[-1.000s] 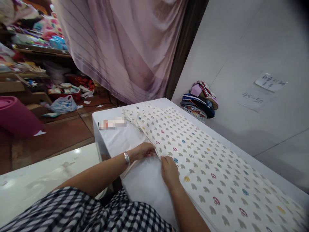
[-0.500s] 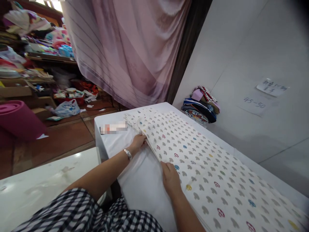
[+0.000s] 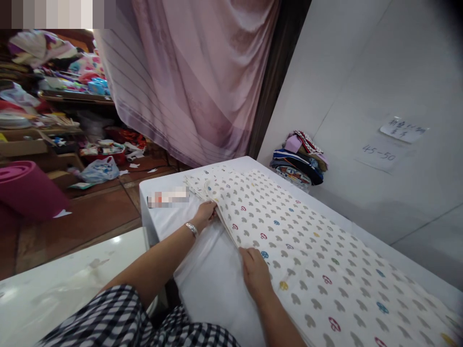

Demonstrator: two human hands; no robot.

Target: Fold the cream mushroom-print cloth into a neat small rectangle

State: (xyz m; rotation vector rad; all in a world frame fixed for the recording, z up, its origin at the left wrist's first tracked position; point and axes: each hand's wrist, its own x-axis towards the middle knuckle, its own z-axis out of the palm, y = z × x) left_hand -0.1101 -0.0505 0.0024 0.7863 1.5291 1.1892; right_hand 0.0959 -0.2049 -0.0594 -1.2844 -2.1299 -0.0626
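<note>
Nearest, a black-and-white checked garment [image 3: 97, 318] covers the person's lap and upper arm, beside a smooth white covering [image 3: 220, 284] that spreads up to the edge of the work. Just past it, the right hand [image 3: 256, 272] lies at the near edge of the mushroom-print cloth [image 3: 300, 255], its fingers bent in on the layered rim; their tips are hidden, but they appear closed on it. Farther along the same edge, the left hand [image 3: 205, 214], with a silvery bracelet [image 3: 191, 229] at the wrist, has its fingers drawn together in a pinch on the rim, with no gap showing. The cloth lies flat and layered along the white desk [image 3: 170, 180], its far end loosely overlapped. The step in hand looks like straightening this edge between two grips; the next move would call for keeping the layers even and the stretch between the hands taut, so that the top one does not slip. To the left stands a glossy pale tabletop [image 3: 72, 279]. Beyond the desk are a stack of folded clothes [image 3: 298, 161] by the wall, a rolled magenta mat [image 3: 32, 193] on the floor and, behind, a hanging pink curtain [image 3: 195, 82].
</note>
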